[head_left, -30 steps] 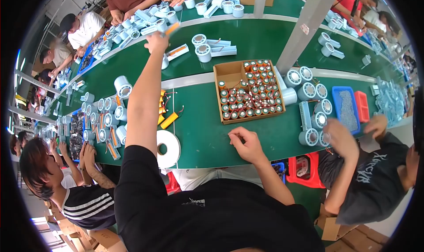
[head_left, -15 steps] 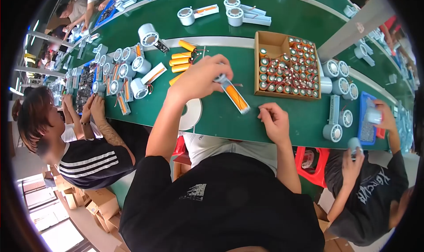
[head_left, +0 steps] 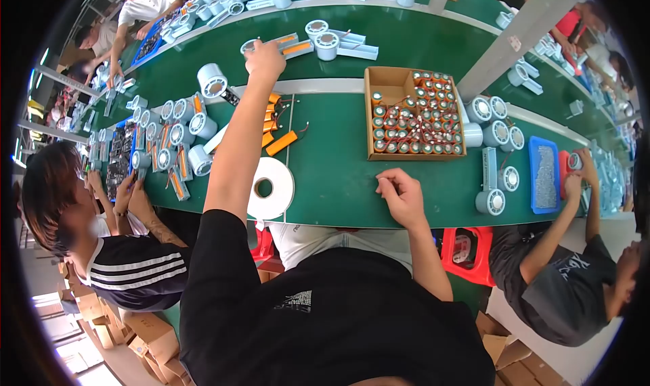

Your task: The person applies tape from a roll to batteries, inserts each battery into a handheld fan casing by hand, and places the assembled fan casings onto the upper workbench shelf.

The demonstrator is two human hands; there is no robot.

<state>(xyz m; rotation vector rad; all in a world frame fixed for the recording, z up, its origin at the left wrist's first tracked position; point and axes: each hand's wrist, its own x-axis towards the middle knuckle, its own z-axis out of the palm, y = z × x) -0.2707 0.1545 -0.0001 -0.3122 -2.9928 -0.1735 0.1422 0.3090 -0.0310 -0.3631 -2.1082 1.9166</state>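
My left hand (head_left: 265,60) reaches across to the far green strip. Its fingers are closed on a pale blue, round-headed housing that looks like a handheld fan body; the hand hides its head, while its open handle with an orange battery (head_left: 298,49) sticks out to the right. Just behind lies a similar housing (head_left: 288,39), partly covered by the fingers, and another pair of housings (head_left: 326,46) sits to the right. My right hand (head_left: 402,198) hovers or rests near the table's front edge, fingers curled together, nothing visible in them, below the cardboard box of batteries (head_left: 370,125).
A white tape roll (head_left: 283,188) and several orange batteries (head_left: 281,142) lie left of centre. More housings stand at left (head_left: 178,134) and right (head_left: 496,132). A blue tray (head_left: 544,209) is at right. Co-workers sit on both sides (head_left: 139,267) (head_left: 552,298); a metal post (head_left: 497,54) rises behind the box.
My left hand has carried the housing with the orange battery forward from above the near table to the far strip, beside the others. My right hand stays curled near the edge; the view has shifted.
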